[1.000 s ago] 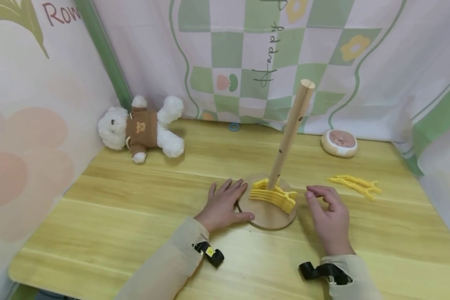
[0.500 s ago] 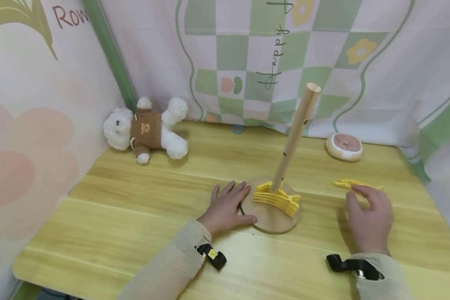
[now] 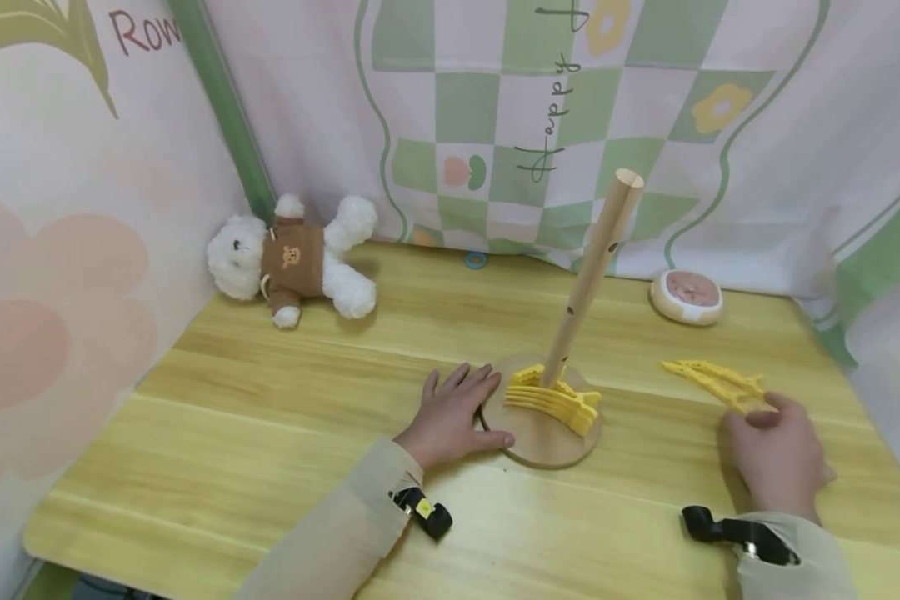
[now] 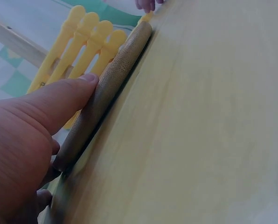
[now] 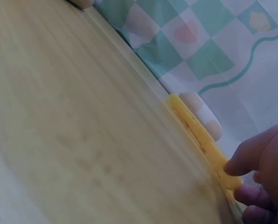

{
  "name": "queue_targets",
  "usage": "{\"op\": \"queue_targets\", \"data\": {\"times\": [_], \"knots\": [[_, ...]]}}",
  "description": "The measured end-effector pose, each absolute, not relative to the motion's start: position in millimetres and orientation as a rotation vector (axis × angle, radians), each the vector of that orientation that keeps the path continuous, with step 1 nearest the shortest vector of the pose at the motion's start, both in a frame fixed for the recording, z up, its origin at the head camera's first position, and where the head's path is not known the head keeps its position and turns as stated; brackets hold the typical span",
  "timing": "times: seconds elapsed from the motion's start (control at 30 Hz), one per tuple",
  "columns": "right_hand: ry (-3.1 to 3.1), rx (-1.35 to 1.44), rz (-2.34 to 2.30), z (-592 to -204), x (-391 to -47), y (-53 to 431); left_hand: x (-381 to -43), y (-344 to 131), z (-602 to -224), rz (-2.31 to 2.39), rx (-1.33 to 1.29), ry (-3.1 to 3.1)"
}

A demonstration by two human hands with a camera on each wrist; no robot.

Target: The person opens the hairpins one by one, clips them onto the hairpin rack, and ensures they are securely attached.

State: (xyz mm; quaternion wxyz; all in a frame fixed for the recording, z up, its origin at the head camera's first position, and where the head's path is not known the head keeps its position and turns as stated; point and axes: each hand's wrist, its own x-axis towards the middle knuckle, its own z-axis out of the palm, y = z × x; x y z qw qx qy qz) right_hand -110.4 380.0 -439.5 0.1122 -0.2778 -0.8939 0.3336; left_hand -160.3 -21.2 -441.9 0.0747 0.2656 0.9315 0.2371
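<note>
A wooden stand with a round base (image 3: 540,446) and a leaning pole (image 3: 592,271) stands mid-table. A stack of yellow plastic pieces (image 3: 557,400) lies on the base around the pole. My left hand (image 3: 456,407) lies flat on the table, fingers straight, thumb (image 4: 59,102) against the base's rim (image 4: 113,86). To the right, more yellow pieces (image 3: 712,379) lie on the table. My right hand (image 3: 759,419) has its fingertips curled on their near end; in the right wrist view they pinch the yellow piece (image 5: 199,135).
A white teddy bear (image 3: 292,258) in a brown jumper lies at the back left. A small round cream and pink object (image 3: 686,296) and a blue ring (image 3: 476,260) sit near the cloth backdrop. The table's right edge is close to my right hand.
My right hand has moved right, from beside the stand's base to the loose yellow pieces, and now has its fingertips on them. The left hand has stayed put.
</note>
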Motion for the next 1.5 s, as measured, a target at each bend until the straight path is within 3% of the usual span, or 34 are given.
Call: {"op": "queue_targets", "data": {"times": [0.4, 0.8, 1.23, 1.5], "knots": [[-2.771, -0.584, 0.904, -444, -109, 381, -160, -21, -442, 0.713, 0.807, 2.793], [-2.295, -0.448, 1.369, -442, -112, 344, -160, -20, -443, 0.715, 0.798, 2.784], [-2.453, -0.114, 1.196, -428, -100, 315, -159, -21, -443, 0.736, 0.801, 2.788], [-2.498, -0.059, 1.141, -419, -97, 306, -160, -22, -443, 0.752, 0.807, 2.79]]}}
